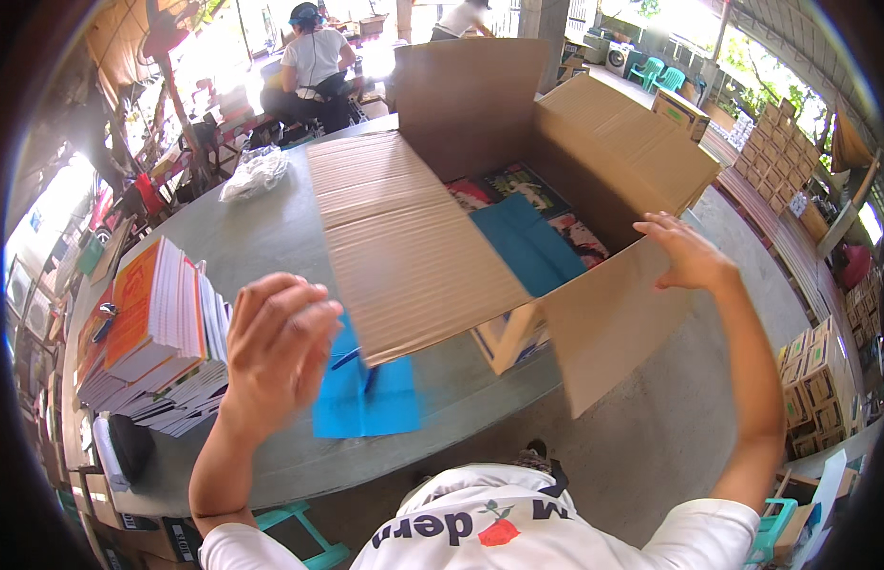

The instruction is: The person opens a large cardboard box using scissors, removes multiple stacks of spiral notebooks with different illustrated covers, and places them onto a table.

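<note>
A large cardboard box (494,95) sits on the grey table with its flaps spread. Inside lie items with colourful printed covers (527,185), partly covered by a blue sheet (529,245). My right hand (689,255) is open, fingers apart, at the box's near right corner beside a hanging flap (618,318); whether it touches the cardboard is unclear. My left hand (282,347) is raised left of the wide left flap (413,252), slightly blurred, its fingers loosely bent with nothing visible in them. Below that flap, a bright blue sheet (376,404) lies on the table with a dark blue pen (370,378) on it.
Tall stacks of booklets (167,332) stand on the table's left. A black case (129,448) lies near them, and a clear plastic bag (256,173) farther back. A person (314,66) sits beyond the table. Stacked cartons (812,389) stand on the right, with a green stool (304,534) below the near edge.
</note>
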A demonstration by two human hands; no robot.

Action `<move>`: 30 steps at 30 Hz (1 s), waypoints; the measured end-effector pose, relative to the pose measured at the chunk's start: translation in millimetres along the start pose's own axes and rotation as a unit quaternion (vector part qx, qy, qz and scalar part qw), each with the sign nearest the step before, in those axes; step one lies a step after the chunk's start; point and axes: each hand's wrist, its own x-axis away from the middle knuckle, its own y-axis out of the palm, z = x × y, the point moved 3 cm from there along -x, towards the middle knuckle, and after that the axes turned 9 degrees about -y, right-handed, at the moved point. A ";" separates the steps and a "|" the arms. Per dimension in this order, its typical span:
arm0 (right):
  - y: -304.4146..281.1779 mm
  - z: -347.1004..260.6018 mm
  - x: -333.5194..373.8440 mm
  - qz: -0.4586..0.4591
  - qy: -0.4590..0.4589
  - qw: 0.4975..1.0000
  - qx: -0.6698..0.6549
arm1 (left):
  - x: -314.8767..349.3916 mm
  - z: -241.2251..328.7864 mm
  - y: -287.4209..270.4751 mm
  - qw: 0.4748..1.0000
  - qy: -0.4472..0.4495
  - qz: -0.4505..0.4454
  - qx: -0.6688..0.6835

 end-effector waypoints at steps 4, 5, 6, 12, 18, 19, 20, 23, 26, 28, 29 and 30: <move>37.7 43.7 -10.9 0.129 -0.061 0.989 0.048 | -8.2 59.6 34.9 0.982 0.018 -0.174 0.075; 41.6 45.6 -12.9 0.199 -0.107 0.974 0.030 | -0.9 71.5 51.5 0.953 -0.043 -0.286 0.092; 46.3 53.0 -7.8 0.205 -0.114 0.972 0.028 | 9.2 82.4 71.3 0.907 -0.105 -0.393 0.109; 111.9 155.7 45.4 0.517 -0.002 0.836 -0.182 | 76.2 87.8 124.5 0.794 -0.251 -0.540 -0.123; 59.5 188.2 67.5 0.581 0.030 0.792 -0.187 | -25.0 120.6 63.0 0.868 -0.332 -0.157 0.334; 35.1 166.0 56.1 0.571 -0.051 0.792 -0.210 | -12.0 104.7 59.8 0.857 -0.373 -0.066 0.349; 14.0 142.4 41.8 0.560 -0.132 0.784 -0.232 | 4.8 83.7 63.1 0.832 -0.463 -0.053 0.300; -22.3 74.8 -19.4 0.365 -0.258 0.861 -0.244 | 61.8 37.7 97.4 0.615 -0.668 -0.061 0.415; -26.9 37.9 -89.8 0.167 -0.289 0.915 -0.226 | 131.9 -25.8 113.0 0.724 -0.607 0.017 0.329; -1.5 29.5 -149.2 -0.049 -0.224 0.960 -0.160 | 130.6 -36.5 122.3 0.678 -0.608 0.141 0.389; 14.3 35.1 -175.4 -0.146 -0.164 0.966 -0.140 | 132.6 -42.1 124.2 0.633 -0.587 0.247 0.439; 41.8 48.3 -204.3 -0.178 -0.080 0.962 -0.191 | 157.3 -54.9 129.6 0.653 -0.623 0.232 0.363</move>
